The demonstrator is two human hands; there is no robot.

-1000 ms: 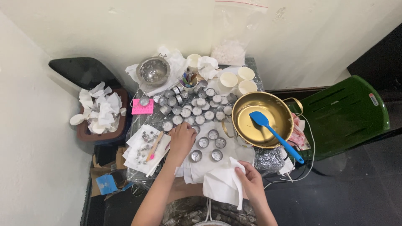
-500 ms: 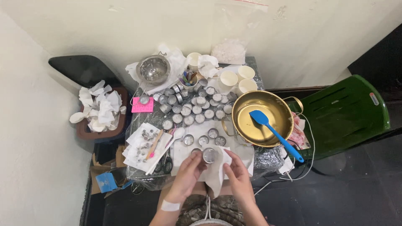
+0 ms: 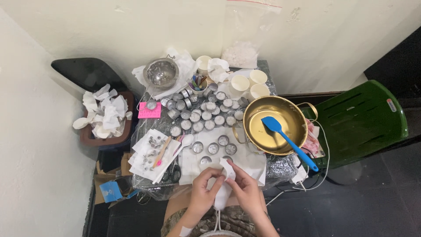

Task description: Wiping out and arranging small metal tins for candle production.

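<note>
My left hand [image 3: 202, 192] and my right hand [image 3: 245, 191] meet at the table's near edge, both closed round a white tissue [image 3: 222, 189]. The tissue wraps the small metal cup that my left hand holds, so the cup is hidden. Just beyond my fingers, several empty small metal cups [image 3: 213, 148] stand on white paper [image 3: 251, 160]. More of the same cups [image 3: 206, 116] fill rows further back.
A gold pan [image 3: 248, 118] with a blue spatula [image 3: 287, 139] sits at the right. Paper cups [image 3: 250, 83], a metal strainer bowl [image 3: 161, 73] and a bag of white flakes [image 3: 239, 53] line the back. A bin of crumpled tissues [image 3: 104, 114] stands left, a green chair [image 3: 359, 118] right.
My left hand picked a metal cup off the paper and drew it back to the near edge. The right hand brought the tissue over it; the cup is now covered.
</note>
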